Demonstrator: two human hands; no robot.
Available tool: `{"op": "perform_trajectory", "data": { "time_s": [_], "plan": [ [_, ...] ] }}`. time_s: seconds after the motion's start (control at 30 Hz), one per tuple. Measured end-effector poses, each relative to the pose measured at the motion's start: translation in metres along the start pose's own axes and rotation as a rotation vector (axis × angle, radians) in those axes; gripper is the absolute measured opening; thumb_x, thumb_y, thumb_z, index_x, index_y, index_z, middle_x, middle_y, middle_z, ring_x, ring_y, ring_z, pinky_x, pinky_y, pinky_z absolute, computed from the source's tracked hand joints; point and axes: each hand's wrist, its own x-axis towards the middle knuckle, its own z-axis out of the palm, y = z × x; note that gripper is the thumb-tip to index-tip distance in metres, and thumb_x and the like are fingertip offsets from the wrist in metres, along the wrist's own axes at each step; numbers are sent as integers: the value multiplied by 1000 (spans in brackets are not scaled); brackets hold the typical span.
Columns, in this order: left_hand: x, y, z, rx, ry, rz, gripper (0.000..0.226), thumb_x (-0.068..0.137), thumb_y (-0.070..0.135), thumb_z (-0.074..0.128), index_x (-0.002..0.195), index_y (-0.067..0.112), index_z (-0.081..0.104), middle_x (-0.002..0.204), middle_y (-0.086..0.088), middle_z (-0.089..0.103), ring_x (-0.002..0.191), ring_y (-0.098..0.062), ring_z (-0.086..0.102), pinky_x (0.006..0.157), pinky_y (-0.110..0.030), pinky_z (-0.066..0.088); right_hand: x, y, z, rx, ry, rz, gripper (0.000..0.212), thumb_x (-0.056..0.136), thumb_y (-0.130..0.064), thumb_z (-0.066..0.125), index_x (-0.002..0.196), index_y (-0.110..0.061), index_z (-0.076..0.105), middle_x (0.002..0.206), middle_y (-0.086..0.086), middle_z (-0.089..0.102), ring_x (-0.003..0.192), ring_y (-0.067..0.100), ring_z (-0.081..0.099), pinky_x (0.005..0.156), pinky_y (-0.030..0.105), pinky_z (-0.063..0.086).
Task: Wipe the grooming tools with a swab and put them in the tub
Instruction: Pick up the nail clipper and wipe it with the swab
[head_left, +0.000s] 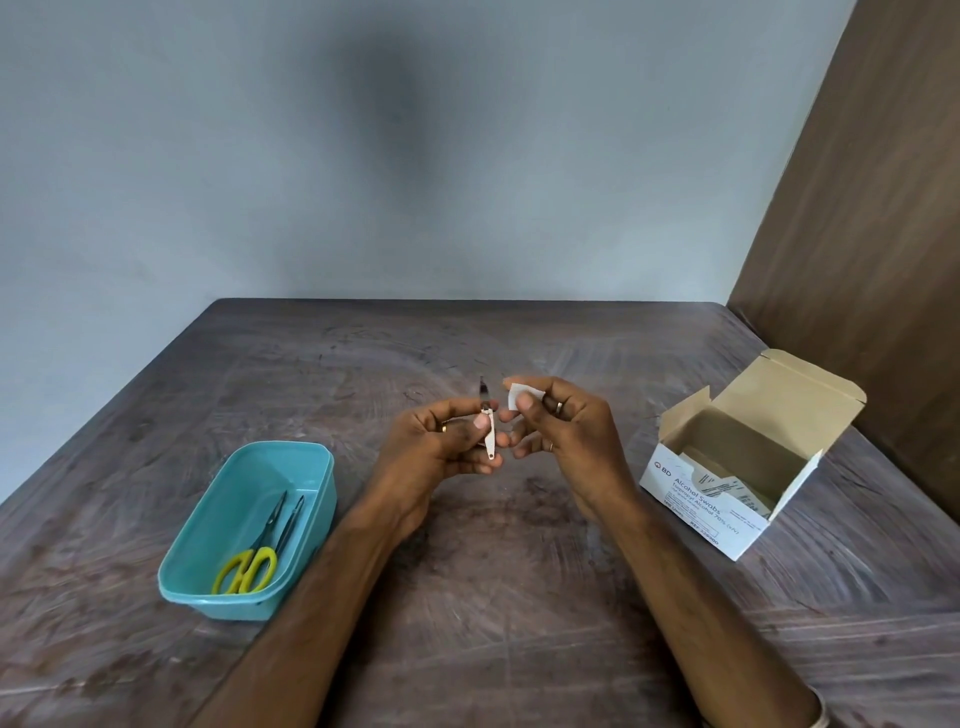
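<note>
Left hand (441, 441): we grip the nail clipper (488, 434), right of the tub (208, 540).
Right hand (561, 431): we pinch the swab (515, 396), just beside the clipper.
Tub: holds scissors (254, 556).

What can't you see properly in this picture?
- Head view: the nail clipper is partly covered by the left hand; its dark tip is too small to make out.
- The swab is mostly hidden by the right hand's fingers.
- The second tool beside the scissors in the tub is too thin to name.
- The box's small print blurs.
</note>
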Motion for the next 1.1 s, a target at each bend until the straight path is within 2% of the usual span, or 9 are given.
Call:
{"op": "perform_trajectory", "data": {
  "time_s": [0.2,0.4,0.57,0.7,0.87,1.1],
  "plan": [
    [0,-2,-2,31,119,50,20,86,8,69,105,6,72,81,-17,75,61,-18,70,62,-29,61,0,-1,-2,13,-16,88,9,90,-11,70,99,-10,72,80,3,74,71,17,66,59,32,58],
    [-2,-4,1,54,106,76,18,84,3,69,101,4,74,77,-13,76,63,-18,71,61,-27,61,-3,0,0,53,-141,205,4,86,-12,74,87,-9,72,83,6,72,75,19,69,61,39,60],
    [-2,-5,-1,80,61,69,20,89,5,65,107,2,73,88,-19,76,77,-23,75,66,-26,61,-3,-1,-2,32,-121,211,15,83,-10,77,94,-2,70,86,13,70,70,21,68,55,37,60],
    [-4,-3,1,71,42,76,21,89,7,66,109,6,72,93,-15,77,85,-26,75,70,-28,62,-3,-2,-2,-28,-120,204,25,81,-12,81,100,0,70,81,13,70,64,22,66,55,39,61],
    [-8,1,4,89,33,113,18,91,13,65,107,10,72,92,-13,77,83,-27,75,69,-29,62,-2,0,0,-87,-71,162,20,80,-11,82,94,0,73,70,12,72,55,21,66,56,37,61],
    [-8,2,1,176,67,175,20,91,19,66,107,10,73,89,-11,77,79,-27,75,70,-35,62,-3,-3,1,-51,-86,200,17,83,-4,76,99,0,74,76,18,74,65,27,73,67,37,63]
  ]
}}
